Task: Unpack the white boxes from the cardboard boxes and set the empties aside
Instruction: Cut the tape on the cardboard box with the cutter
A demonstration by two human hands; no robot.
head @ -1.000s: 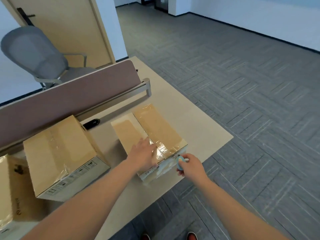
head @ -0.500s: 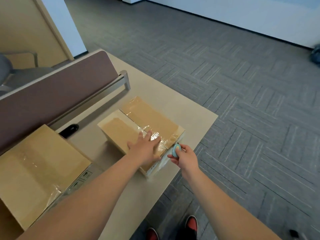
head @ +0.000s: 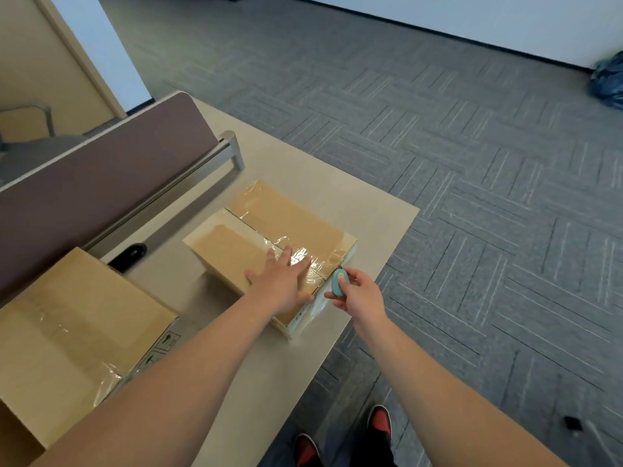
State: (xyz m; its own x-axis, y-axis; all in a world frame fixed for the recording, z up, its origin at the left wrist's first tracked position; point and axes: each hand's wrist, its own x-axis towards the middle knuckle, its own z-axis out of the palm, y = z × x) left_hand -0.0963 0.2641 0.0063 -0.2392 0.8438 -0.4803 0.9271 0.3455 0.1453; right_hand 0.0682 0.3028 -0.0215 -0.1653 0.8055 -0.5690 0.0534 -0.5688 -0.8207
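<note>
A taped cardboard box (head: 269, 227) lies closed near the right end of the beige table (head: 371, 214). My left hand (head: 281, 281) presses flat on the box's near top, fingers straight. My right hand (head: 359, 291) pinches a small blue oval cutter (head: 337, 283), whose tip sits at the taped seam on the box's near right edge. A second, larger sealed cardboard box (head: 77, 325) stands at the left. No white boxes show.
A brown desk divider (head: 101, 183) on a metal foot runs along the table's far side, with a black object (head: 129, 254) at its base. The table's right edge drops to grey carpet. A grey chair (head: 30, 146) stands behind the divider. My shoes (head: 379, 421) are below.
The view has swung down and right. My right hand raised the cutter from the box's near side face to the top seam edge. The left hand stays flat on the box.
</note>
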